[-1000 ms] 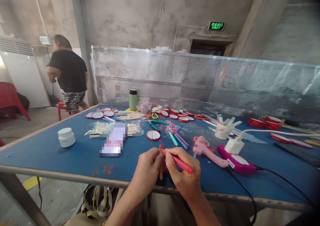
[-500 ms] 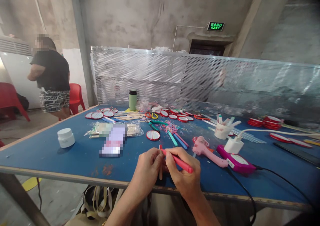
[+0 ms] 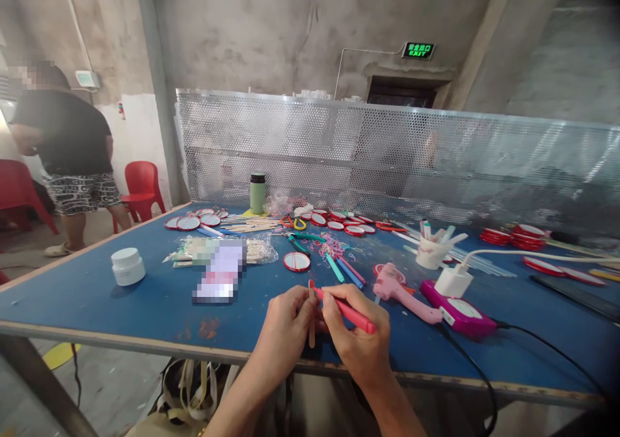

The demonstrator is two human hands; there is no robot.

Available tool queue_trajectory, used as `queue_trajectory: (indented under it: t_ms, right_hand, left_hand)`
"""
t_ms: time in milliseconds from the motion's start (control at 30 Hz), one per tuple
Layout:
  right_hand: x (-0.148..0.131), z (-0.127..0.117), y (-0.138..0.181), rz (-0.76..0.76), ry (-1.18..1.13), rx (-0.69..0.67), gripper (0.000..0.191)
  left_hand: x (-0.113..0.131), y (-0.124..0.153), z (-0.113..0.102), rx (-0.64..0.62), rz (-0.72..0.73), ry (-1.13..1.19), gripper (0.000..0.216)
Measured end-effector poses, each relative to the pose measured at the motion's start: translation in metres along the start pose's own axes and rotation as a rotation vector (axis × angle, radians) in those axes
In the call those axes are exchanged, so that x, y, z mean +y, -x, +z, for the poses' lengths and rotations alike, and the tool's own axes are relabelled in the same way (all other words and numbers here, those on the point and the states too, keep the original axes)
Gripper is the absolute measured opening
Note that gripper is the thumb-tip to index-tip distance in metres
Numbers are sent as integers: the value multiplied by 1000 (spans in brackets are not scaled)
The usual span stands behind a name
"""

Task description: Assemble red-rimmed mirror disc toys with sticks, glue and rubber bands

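Near the table's front edge, my left hand (image 3: 290, 324) is closed on a flat wooden craft stick (image 3: 312, 335) held upright. The stick's upper end is coloured red. My right hand (image 3: 361, 334) grips a red marker pen (image 3: 356, 315) like a writing tool, its tip end at the upper part of the stick. Where the tip meets the wood is partly covered by my fingers. Just beyond my hands lies a round white disc with a red rim (image 3: 296, 261). Several capped markers (image 3: 334, 269) lie behind my right hand.
To the right are a pink glue gun (image 3: 404, 295), a purple power box (image 3: 458, 311) with cables and a cup of pens (image 3: 431, 251). On the left stand a white jar (image 3: 128, 266) and a phone (image 3: 220, 272). Pliers (image 3: 299, 243) lie further back. A person (image 3: 65, 133) stands beyond the table.
My hands stay almost in place, with the marker shifted very slightly at the stick. The person in the background has moved to the left.
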State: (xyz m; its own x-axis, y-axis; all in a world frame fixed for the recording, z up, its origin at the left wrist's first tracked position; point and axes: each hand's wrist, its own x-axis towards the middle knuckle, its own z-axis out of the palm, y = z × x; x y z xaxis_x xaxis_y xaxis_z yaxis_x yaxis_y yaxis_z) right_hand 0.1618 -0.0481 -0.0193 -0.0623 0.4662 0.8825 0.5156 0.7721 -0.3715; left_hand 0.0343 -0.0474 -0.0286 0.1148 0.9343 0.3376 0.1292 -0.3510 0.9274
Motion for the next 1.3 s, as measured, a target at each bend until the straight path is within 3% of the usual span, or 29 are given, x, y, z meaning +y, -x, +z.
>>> queue_trajectory:
  t_ms: [1300]
  right_hand:
    - [-1,-1,-1,-7,12,13,14]
  left_hand:
    - [-2,0,0,16,9,28,33]
